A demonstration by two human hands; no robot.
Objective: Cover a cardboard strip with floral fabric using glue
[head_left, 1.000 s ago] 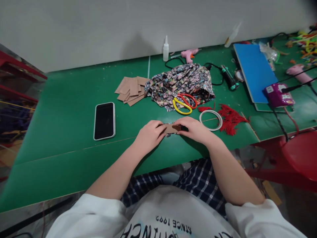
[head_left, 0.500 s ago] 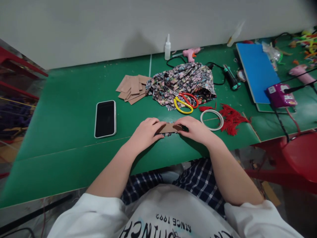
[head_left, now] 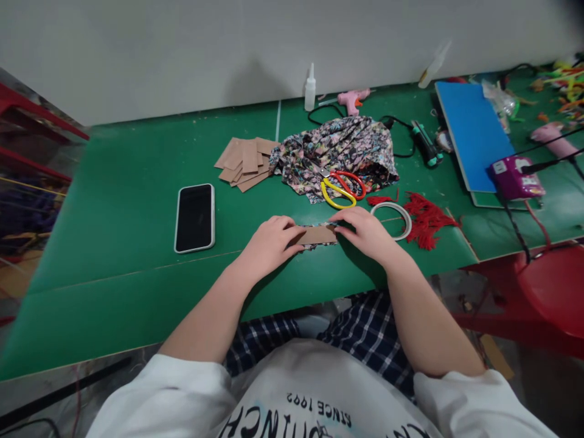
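Observation:
A brown cardboard strip (head_left: 316, 235) lies flat near the table's front edge, with floral fabric (head_left: 319, 246) showing along its long sides from underneath. My left hand (head_left: 272, 241) grips the strip's left end between thumb and fingers. At the right end, my right hand (head_left: 365, 234) has its thumb and fingers closed on the strip's edge; the fingertips partly hide that end. Just beyond my hands, scissors (head_left: 338, 190) with one red and one yellow handle rest on a crumpled floral cloth (head_left: 337, 146). A roll of white tape (head_left: 407, 225) lies right beside my right hand.
Cardboard pieces (head_left: 246, 159) are piled left of the cloth, and a phone (head_left: 194, 218) lies further left. Red threads (head_left: 429, 220), a teal-handled tool (head_left: 426, 145), a blue board (head_left: 477, 134) and a purple box (head_left: 515, 176) are rightward. A bottle (head_left: 309, 91) and pink glue gun (head_left: 353, 101) stand behind.
My right hand has shifted slightly right and away from me, uncovering more of the strip's right end. My left hand stays at the left end.

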